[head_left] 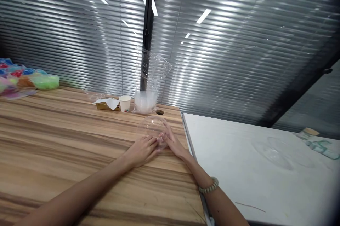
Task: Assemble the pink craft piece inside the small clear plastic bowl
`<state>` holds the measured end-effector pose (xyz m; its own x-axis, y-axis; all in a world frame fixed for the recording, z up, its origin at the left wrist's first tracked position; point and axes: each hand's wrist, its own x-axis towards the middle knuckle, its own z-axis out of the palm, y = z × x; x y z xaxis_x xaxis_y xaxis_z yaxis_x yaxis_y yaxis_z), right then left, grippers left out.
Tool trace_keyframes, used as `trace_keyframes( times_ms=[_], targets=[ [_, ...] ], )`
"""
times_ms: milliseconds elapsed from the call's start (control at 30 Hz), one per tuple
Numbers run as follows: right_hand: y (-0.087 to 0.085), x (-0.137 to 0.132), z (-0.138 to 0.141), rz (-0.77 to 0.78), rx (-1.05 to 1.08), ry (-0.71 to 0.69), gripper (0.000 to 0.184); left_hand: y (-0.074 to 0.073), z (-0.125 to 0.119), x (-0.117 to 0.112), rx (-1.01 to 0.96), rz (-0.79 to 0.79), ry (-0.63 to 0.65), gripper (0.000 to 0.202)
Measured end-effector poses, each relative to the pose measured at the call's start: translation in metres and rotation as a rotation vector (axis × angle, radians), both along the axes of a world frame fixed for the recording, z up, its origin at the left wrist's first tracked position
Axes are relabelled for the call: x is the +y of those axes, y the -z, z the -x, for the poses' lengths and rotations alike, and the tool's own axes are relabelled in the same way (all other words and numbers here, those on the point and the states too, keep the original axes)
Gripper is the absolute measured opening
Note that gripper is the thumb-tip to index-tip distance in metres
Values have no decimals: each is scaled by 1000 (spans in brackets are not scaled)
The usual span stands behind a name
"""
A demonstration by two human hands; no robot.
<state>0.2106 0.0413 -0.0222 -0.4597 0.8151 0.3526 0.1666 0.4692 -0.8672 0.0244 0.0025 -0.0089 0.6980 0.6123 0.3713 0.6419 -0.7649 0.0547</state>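
A clear round plastic bowl, see-through and hard to make out, is at the wooden table's right part. My left hand has its fingers bent over the near rim. From the right side, my right hand grips the same rim, its thumb and fingertips close to the left fingers. The fingertips of both hands meet at the bowl's near right edge. Whether something small sits between them I cannot tell. A beaded bracelet circles my right wrist.
Behind the bowl stand a tall clear bag with stacked bowls, a paper cup and a tissue box. Colourful bags lie far left. A white table adjoins on the right, with clear round plastic pieces.
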Motion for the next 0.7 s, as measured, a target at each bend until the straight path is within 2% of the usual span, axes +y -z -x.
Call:
trace_keyframes(
  times_ms=[267,400,700],
  targets=[
    [-1,1,-3,88,51,-23,68,-6,8,3,74,-130,-106,46],
    [-4,0,-4,155,59,-44,71,-6,8,1,112,-172,-150,44],
    [-3,1,-3,182,78,-40,75,3,4,2,178,-163,-49,30]
  ],
)
